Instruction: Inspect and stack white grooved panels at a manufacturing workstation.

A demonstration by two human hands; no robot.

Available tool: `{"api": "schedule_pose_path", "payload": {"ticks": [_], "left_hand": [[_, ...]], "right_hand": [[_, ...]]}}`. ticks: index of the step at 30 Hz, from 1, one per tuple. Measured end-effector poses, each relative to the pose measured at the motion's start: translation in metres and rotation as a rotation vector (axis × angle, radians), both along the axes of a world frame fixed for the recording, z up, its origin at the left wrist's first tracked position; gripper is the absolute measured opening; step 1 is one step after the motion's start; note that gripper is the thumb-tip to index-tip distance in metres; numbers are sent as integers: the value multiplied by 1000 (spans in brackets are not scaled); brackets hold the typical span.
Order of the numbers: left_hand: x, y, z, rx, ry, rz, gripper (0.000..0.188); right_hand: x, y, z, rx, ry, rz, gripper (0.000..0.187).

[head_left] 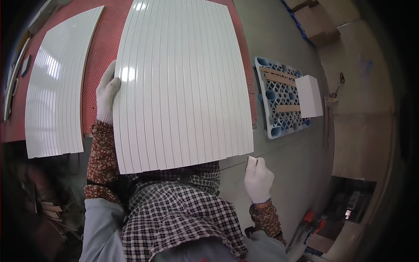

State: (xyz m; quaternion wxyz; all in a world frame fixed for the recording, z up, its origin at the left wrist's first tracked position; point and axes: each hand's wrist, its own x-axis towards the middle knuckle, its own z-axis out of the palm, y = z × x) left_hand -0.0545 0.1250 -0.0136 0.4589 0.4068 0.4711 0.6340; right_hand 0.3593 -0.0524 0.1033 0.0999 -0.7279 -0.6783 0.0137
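Observation:
A large glossy white panel (pixel 179 87) with lengthwise grooves lies over the red table, its near end sticking out toward my body. My left hand (pixel 107 94), in a white knit glove, holds the panel's left edge, the fingers beside and partly under it. Just off the panel's near right corner is my right hand (pixel 258 178), also gloved and closed. A small thin thing with a brownish edge (pixel 248 160) shows at its fingers, too little visible to name. To the left, a second grooved white panel (pixel 59 87) lies on the table.
The table (pixel 102 39) has a red, textured top. Right of it, a blue-grey plastic pallet (pixel 274 132) on the floor bears brown strips and a white box (pixel 309 97). Cardboard (pixel 314 26) lies farther back. Scraps (pixel 52 212) sit at lower left, an orange-red tool (pixel 315 220) at lower right.

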Motion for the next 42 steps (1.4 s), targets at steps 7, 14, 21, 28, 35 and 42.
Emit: {"api": "schedule_pose_path", "payload": {"ticks": [7, 14, 21, 28, 35, 42], "left_hand": [[7, 10, -12, -28, -47, -11, 79], [1, -3, -29, -78, -52, 38, 84], [16, -53, 38, -25, 93, 48, 87], [19, -36, 42, 21, 112, 53, 82], [16, -44, 33, -75, 115, 3, 88], [17, -50, 63, -49, 91, 17, 87]], "right_hand": [[-5, 19, -5, -94, -19, -34, 21], [-13, 44, 11, -117, -146, 74, 21], [-8, 135, 26, -34, -135, 194, 27], [-44, 364, 40, -15, -219, 192, 41], [-71, 502, 22, -80, -261, 94, 48], [-79, 555, 81, -29, -235, 154, 51]]}}
